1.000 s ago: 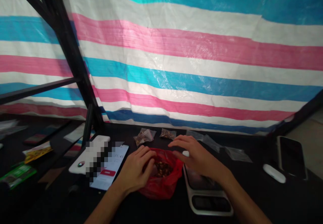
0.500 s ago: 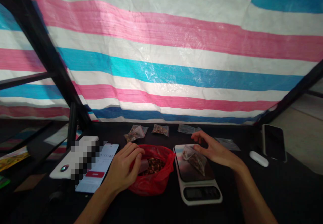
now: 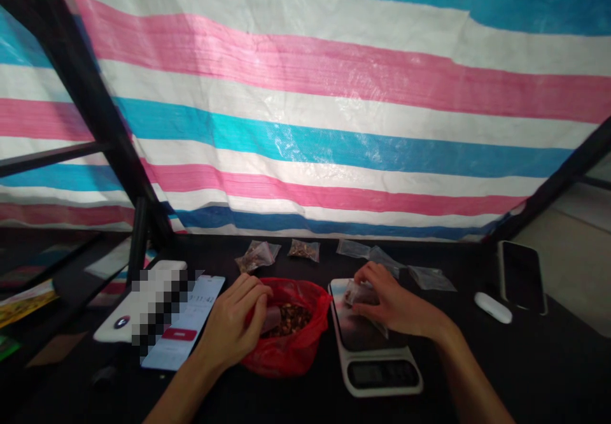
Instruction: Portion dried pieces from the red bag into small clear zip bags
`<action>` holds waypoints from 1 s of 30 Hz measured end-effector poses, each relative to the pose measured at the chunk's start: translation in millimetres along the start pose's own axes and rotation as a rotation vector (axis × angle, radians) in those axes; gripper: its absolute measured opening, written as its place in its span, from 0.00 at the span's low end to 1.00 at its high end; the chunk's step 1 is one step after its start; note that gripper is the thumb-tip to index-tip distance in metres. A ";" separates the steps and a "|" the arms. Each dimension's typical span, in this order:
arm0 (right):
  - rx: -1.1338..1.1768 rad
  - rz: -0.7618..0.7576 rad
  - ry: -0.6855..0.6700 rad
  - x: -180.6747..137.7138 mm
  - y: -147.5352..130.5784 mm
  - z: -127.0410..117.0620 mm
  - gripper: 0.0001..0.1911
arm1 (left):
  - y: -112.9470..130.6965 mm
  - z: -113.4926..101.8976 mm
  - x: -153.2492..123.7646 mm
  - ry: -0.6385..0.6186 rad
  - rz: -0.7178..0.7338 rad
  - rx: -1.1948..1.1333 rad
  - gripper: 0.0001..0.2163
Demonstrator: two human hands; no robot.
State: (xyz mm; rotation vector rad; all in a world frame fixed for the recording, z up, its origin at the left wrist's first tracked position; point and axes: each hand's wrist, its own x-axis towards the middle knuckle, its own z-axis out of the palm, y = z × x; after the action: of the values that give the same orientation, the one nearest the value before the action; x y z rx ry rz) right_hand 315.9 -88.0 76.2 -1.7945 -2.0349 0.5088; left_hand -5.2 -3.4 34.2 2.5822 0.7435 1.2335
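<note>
My left hand (image 3: 241,309) is curled at the left side of a red plastic bag (image 3: 286,360). Dried brown bits (image 3: 293,319) lie inside the bag. A small translucent cup-like piece (image 3: 271,320) sticks out from under its fingers, which appear closed on it; their tips are partly hidden. My right hand (image 3: 391,300) is above a white kitchen scale (image 3: 348,341) with a metal top. Its thumb and fingers close around a small clear zip bag (image 3: 356,293) of brown bits, still at the scale plate. The hand covers much of that bag.
Filled small bags (image 3: 256,256) and another filled bag (image 3: 304,249) lie behind the red bag. Flat clear bags (image 3: 432,278) lie behind the scale. Phones (image 3: 188,322) flank the work area, with a white case (image 3: 493,307) at right. Striped sheeting (image 3: 334,125) hangs behind.
My right hand has lowered and moved left onto the small bag on the scale, its fingers closing around it. My left hand stays at the red bag. The view has shifted slightly.
</note>
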 end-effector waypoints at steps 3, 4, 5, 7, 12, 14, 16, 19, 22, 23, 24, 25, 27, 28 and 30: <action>0.151 -0.034 0.072 4.7 -2.9 3.3 0.08 | 0.2 -1.5 -0.4 0.026 -0.006 0.008 0.10; 0.217 -0.037 0.094 6.6 -5.7 5.5 0.09 | 0.5 -2.0 -0.5 0.032 -0.010 0.009 0.10; 0.279 -0.047 0.115 8.6 -9.7 8.4 0.09 | 0.8 -2.5 -0.5 0.039 -0.013 0.008 0.11; 0.370 -0.100 0.152 12.0 -21.1 16.0 0.11 | 1.6 -3.2 -0.2 0.042 -0.021 0.003 0.11; 0.310 -0.209 0.160 16.1 -55.0 40.9 0.18 | 2.0 -4.3 0.6 0.034 -0.052 0.005 0.12; 0.182 -0.206 0.122 17.4 -62.0 50.7 0.21 | 1.7 -4.6 0.2 0.028 -0.067 0.006 0.13; 0.044 -0.193 0.088 19.1 -63.3 58.8 0.26 | 1.4 -4.7 -0.4 0.024 -0.073 0.011 0.13; -0.075 -0.188 0.050 21.4 -59.9 66.4 0.33 | 1.2 -4.8 -0.8 0.031 -0.054 0.026 0.13; -0.116 -0.218 0.027 22.7 -58.4 69.3 0.36 | 1.2 -5.3 -0.3 0.040 -0.058 0.030 0.14; -0.131 -0.235 0.022 22.8 -58.8 69.8 0.35 | 1.4 -5.5 0.0 0.040 -0.066 0.028 0.14; -0.149 -0.249 0.020 22.8 -59.4 70.3 0.34 | 1.5 -5.5 0.2 0.035 -0.071 0.025 0.14; -0.171 -0.260 0.022 22.7 -60.0 70.8 0.34 | 1.6 -5.4 0.2 0.027 -0.070 0.023 0.14; -0.212 -0.280 0.038 22.3 -60.7 72.1 0.34 | 1.8 -4.9 0.0 0.012 -0.057 0.021 0.14; -0.226 -0.291 0.045 22.0 -60.8 72.8 0.35 | 1.8 -4.5 -0.2 0.008 -0.046 0.021 0.14; -0.243 -0.306 0.055 21.3 -60.3 74.0 0.36 | 1.9 -3.9 -0.8 0.005 -0.035 0.021 0.14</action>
State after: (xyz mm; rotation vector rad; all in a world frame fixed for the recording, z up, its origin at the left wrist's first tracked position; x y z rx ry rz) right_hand 224.4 -75.5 43.6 -1.5564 -2.3577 0.1257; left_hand -7.9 -5.7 36.9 2.5717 0.8035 1.2288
